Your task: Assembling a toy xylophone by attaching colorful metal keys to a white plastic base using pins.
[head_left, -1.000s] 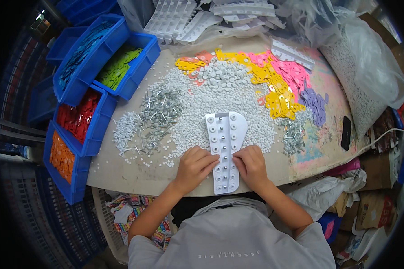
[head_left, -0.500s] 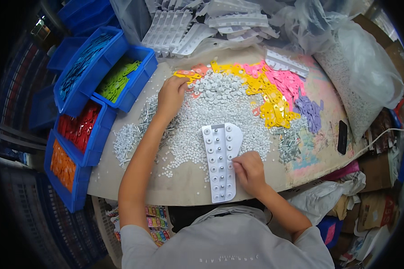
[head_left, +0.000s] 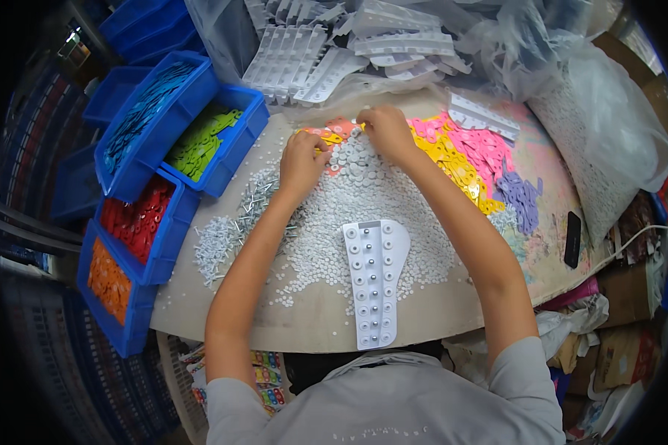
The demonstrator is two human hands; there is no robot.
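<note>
I see a round-edged desk (head_left: 319,326) from above, spread with a wide heap of small white discs (head_left: 364,200) at its centre. Blue bins (head_left: 171,148) of coloured pieces stand at nine to eleven o'clock. A white studded plate (head_left: 372,278) lies at six o'clock, untouched. My left hand (head_left: 302,165) rests curled on the heap's eleven o'clock edge; my right hand (head_left: 384,132) at twelve o'clock pinches among discs, though what it grips I cannot tell.

You wear a light grey short-sleeved T-shirt (head_left: 393,400), filling the lower middle of the frame. Your forearms are bare. Small pale lettering crosses its back.
</note>
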